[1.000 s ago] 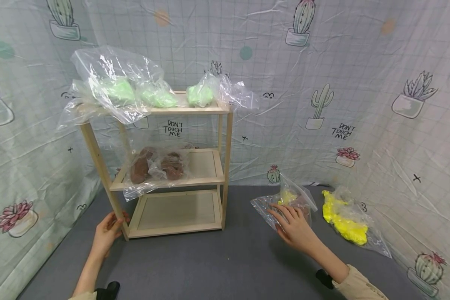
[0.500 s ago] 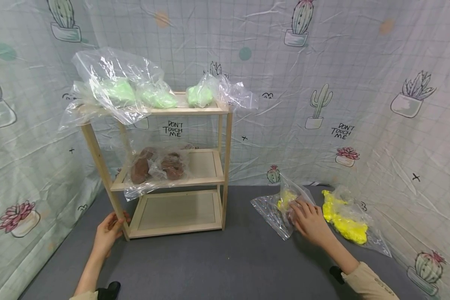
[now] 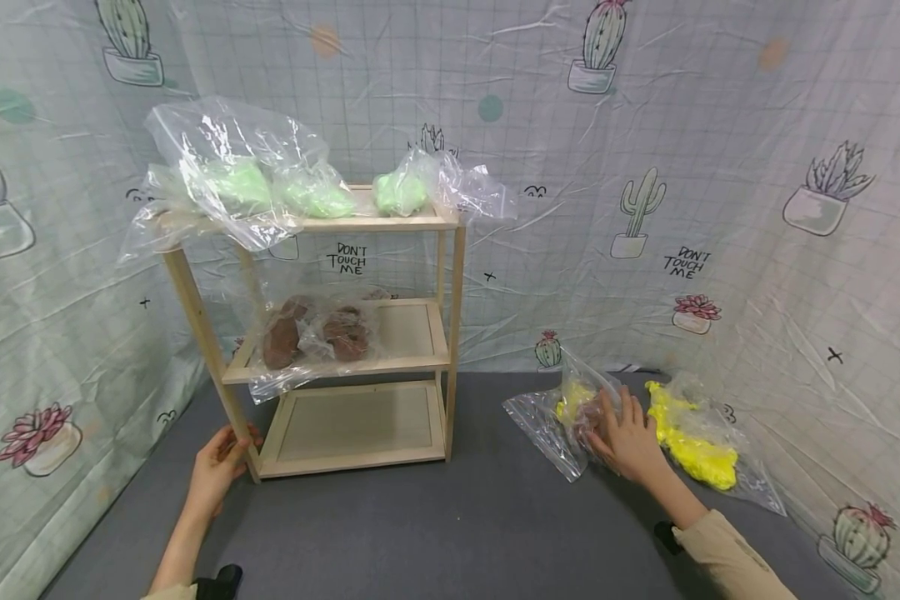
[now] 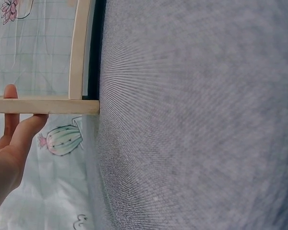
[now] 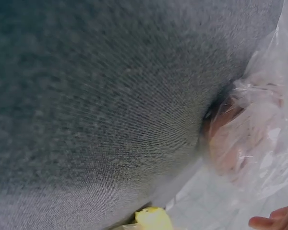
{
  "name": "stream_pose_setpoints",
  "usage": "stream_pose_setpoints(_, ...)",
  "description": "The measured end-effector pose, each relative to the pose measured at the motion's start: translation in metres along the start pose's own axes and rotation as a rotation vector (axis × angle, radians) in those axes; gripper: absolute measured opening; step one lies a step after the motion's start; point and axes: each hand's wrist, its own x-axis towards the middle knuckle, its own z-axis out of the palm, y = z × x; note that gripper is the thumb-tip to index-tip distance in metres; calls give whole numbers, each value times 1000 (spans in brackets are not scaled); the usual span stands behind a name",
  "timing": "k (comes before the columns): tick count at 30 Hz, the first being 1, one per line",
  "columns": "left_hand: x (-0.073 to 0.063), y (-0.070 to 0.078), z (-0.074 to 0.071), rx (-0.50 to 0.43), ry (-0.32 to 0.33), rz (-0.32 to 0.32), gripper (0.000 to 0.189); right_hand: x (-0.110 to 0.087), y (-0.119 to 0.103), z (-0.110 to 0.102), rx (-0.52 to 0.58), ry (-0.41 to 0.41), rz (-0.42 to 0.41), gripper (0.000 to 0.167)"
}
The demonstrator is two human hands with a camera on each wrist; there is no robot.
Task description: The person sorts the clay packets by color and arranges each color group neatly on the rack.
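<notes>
My left hand [image 3: 217, 467] grips the left front leg [image 3: 232, 421] of a wooden three-tier shelf [image 3: 352, 457], low near the table. In the left wrist view the thumb and fingers of the hand [image 4: 12, 148] lie on opposite sides of that wooden post [image 4: 48, 106]. At the right, my right hand [image 3: 632, 442] is beside a clear plastic bag with a brown lump [image 3: 594, 417], its fingers loosely spread. Fingertips show at the lower right of the right wrist view, apart from the bagged brown lump [image 5: 230, 139]. Against it lies a bagged yellow lump [image 3: 573, 402].
Bagged green lumps [image 3: 240, 185] sit on the top shelf, and bagged brown pieces [image 3: 281, 337] on the middle one. A longer bag with bright yellow lumps [image 3: 693, 450] lies by the right wall. Printed cloth [image 3: 540, 275] surrounds the dark grey table [image 3: 450, 533].
My right hand has moved right from over the bags to the right side of the brown lump, and its fingers have spread off it. The left hand stays on the shelf leg.
</notes>
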Motion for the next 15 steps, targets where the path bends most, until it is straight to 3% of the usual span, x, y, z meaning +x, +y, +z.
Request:
stream_pose_setpoints(6, -2, -2, 0, -66, -13, 28, 26, 3, 1, 3, 29, -137, 79, 85)
stream_pose_setpoints(15, -1, -1, 0, -50, -8, 26, 30, 5, -2, 13, 5, -193, 72, 97)
